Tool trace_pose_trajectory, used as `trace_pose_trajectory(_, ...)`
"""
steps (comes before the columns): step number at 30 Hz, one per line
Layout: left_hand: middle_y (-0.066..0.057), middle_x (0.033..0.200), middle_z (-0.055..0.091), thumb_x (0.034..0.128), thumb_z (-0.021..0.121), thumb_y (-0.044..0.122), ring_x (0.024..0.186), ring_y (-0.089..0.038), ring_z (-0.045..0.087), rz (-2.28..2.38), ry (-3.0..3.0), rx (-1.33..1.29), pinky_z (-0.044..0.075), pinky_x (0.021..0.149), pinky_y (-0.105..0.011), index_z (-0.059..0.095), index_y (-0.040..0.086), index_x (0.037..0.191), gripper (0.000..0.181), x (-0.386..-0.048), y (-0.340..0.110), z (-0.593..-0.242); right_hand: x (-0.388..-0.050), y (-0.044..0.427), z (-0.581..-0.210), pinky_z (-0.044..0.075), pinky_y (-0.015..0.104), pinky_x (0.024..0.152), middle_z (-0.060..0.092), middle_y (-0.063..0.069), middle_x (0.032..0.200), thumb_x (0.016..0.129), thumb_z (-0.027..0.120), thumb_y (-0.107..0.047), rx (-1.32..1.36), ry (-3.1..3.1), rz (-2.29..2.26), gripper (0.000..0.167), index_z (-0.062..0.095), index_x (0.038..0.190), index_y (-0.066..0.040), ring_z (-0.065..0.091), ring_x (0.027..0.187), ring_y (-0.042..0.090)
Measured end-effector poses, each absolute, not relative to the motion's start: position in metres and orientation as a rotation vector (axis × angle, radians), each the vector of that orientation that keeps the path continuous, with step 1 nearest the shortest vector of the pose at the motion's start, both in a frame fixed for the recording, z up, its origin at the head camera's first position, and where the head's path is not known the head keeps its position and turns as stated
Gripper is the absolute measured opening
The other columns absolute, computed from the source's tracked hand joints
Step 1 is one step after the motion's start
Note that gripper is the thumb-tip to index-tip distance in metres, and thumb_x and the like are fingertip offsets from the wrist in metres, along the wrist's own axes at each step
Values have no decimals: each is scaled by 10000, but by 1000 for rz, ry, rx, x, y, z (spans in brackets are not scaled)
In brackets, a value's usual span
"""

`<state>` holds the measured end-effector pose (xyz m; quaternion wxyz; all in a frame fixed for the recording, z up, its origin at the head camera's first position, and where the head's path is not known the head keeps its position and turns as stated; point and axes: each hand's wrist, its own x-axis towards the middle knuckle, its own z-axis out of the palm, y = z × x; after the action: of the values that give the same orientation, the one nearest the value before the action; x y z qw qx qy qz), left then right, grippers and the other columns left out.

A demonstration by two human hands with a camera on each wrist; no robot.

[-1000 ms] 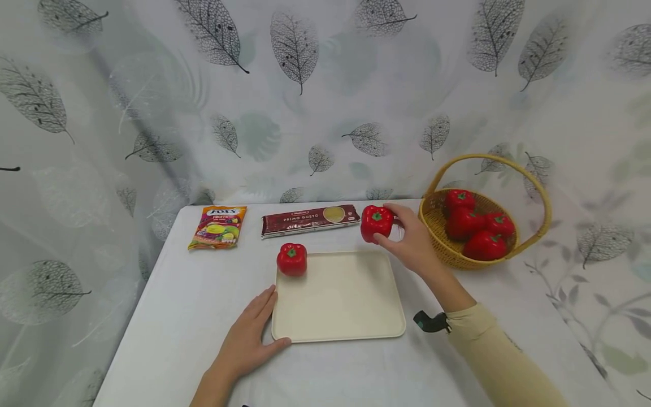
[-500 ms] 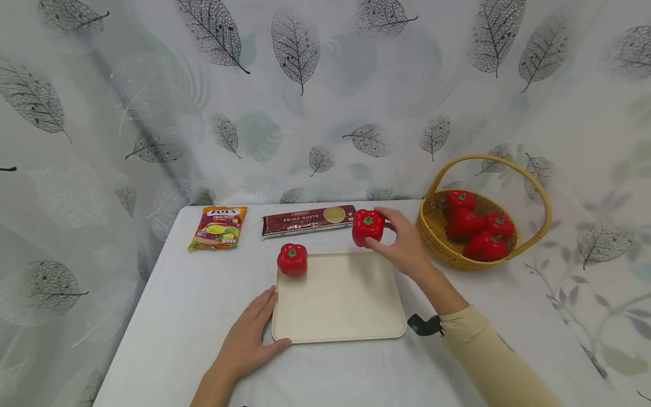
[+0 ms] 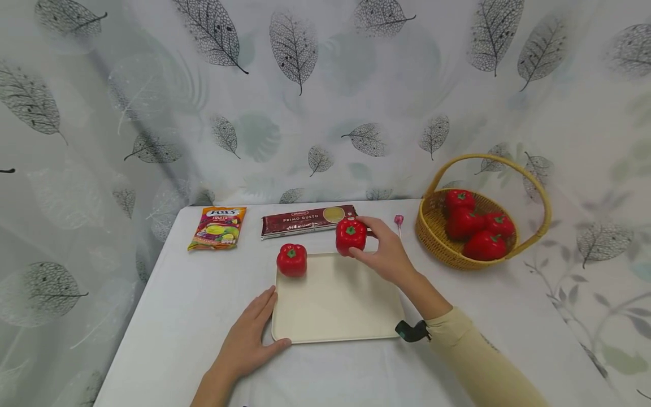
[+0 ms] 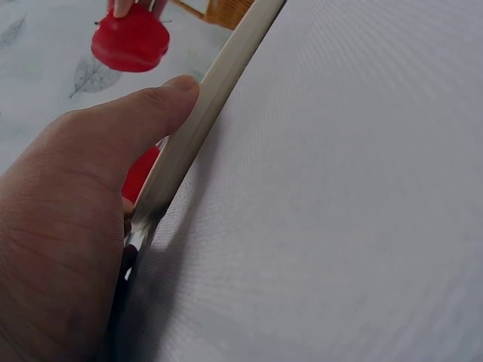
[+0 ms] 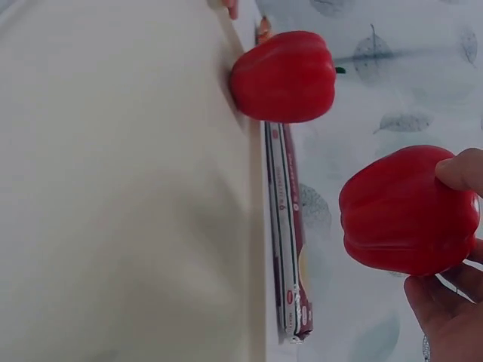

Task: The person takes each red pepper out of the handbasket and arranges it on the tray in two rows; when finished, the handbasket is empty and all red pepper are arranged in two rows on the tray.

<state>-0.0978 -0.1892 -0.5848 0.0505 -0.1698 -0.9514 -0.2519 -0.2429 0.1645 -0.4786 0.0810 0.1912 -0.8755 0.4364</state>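
Observation:
Held above the far edge of the cream tray [image 3: 335, 305] is a red bell pepper [image 3: 351, 236], gripped between the thumb and fingers of my right hand [image 3: 383, 254]. The right wrist view shows this bell pepper [image 5: 407, 211] raised clear of the tray. Another red bell pepper [image 3: 292, 260] sits at the tray's far left corner, stem up. My left hand [image 3: 249, 333] rests at the tray's near left corner with fairly straight fingers. In the left wrist view its thumb [image 4: 162, 105] touches the tray rim [image 4: 204, 113].
A yellow wicker basket [image 3: 427, 237] with several red bell peppers stands at the right. Behind the tray lies a maroon Primo Gusto packet [image 3: 305, 221]. A Fox's candy bag [image 3: 218, 228] lies at the back left. A pink lollipop [image 3: 399, 219] lies left of the basket.
My right hand has carried the bell pepper left and slightly nearer, over the tray's far edge. The lollipop, earlier hidden behind the hand, now shows. My left hand has stayed put.

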Motion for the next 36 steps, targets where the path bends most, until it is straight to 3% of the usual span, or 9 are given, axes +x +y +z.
trace_pose_trajectory(10, 34, 1760, 327, 872, 794, 694, 1588, -239, 351, -777, -2926, -493, 388, 1234, -500, 385, 134, 1698, 1079, -98, -190, -585, -237, 149, -491, 596, 587, 1005, 581, 96, 1522, 870, 929, -220, 599, -2684, 1305, 814, 529, 1573, -125, 554, 1382, 316)
trace_pose_trajectory(29, 31, 1765, 315, 875, 783, 706, 1589, -245, 345, -774, -2941, -484, 393, 1229, -504, 374, 140, 1704, 1084, -98, -189, -583, -239, 129, -518, 597, 476, 1035, 592, 74, 1513, 884, 929, -244, 620, -2766, 1277, 773, 550, 1547, -127, 585, 1359, 271)
trace_pose_trajectory(36, 13, 1751, 350, 877, 792, 688, 1574, -251, 371, -763, -2904, -489, 429, 1205, -518, 405, 126, 1690, 1062, -97, -188, -584, -239, 126, -525, 592, 495, 1040, 589, 96, 1509, 891, 923, -227, 659, -2761, 1290, 781, 538, 1554, -74, 584, 1365, 290)
